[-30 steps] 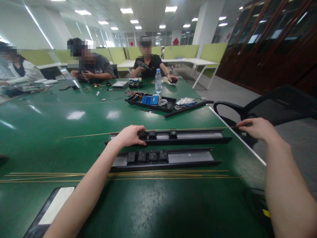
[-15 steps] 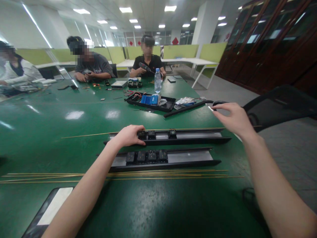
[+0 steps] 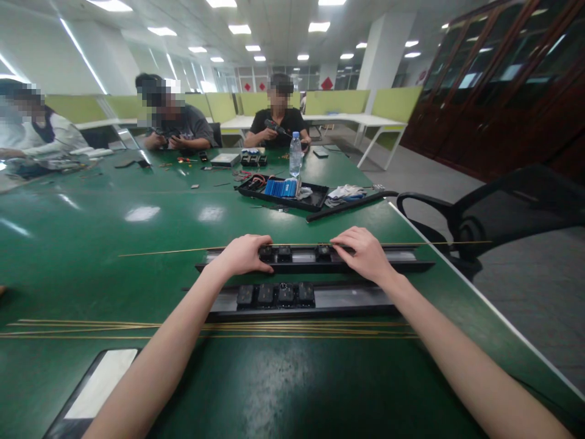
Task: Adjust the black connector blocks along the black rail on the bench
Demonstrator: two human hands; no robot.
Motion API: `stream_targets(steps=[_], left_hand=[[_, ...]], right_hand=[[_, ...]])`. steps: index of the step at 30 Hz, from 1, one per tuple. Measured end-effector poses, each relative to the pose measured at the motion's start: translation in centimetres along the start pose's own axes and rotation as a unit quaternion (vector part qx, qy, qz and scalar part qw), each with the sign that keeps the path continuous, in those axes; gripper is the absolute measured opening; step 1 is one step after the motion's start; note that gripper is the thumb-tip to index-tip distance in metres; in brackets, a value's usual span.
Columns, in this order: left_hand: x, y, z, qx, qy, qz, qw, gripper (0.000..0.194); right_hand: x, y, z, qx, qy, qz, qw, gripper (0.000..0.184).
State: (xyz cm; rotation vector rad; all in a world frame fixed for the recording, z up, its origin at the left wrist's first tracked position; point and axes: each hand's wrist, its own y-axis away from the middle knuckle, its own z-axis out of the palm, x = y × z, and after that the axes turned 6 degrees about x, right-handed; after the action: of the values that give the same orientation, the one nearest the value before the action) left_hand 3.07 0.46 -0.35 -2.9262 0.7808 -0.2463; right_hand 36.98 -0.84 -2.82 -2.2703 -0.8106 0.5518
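My left hand [image 3: 244, 255] clasps the far black channel rail [image 3: 292, 267] by its left part, thumb on the near wall and fingers over the far side, next to a black block [image 3: 265, 252]. In that rail sit two more black blocks [image 3: 284, 253], one of them farther right. A thin brass rod [image 3: 159, 252] runs lengthwise through or along the blocks and sticks out at both ends. My right hand [image 3: 363, 255] pinches the rod just right of the rightmost block [image 3: 323, 251]. A second channel rail [image 3: 351, 299] with several black blocks [image 3: 265, 295] lies nearer me.
Several loose brass rods [image 3: 292, 327] lie in front. At bottom left is a dark device with a white panel [image 3: 103, 381]. Beyond the rails are a black tray [image 3: 316, 196], gloves [image 3: 345, 194] and a water bottle [image 3: 295, 155]. Co-workers sit across; a chair [image 3: 503, 201] stands right.
My right hand has left the rod's right end and come left to pinch it beside the rightmost block. My left hand keeps its place on the rail. The view has tilted up slightly.
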Motion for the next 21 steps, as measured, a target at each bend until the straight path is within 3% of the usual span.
stream_targets(steps=[21], left_hand=[[-0.14,0.06,0.09,0.004,0.006,0.003,1.000,0.061]], right_hand=[[0.34,0.21,0.70,0.020,-0.014,0.011,1.000,0.017]])
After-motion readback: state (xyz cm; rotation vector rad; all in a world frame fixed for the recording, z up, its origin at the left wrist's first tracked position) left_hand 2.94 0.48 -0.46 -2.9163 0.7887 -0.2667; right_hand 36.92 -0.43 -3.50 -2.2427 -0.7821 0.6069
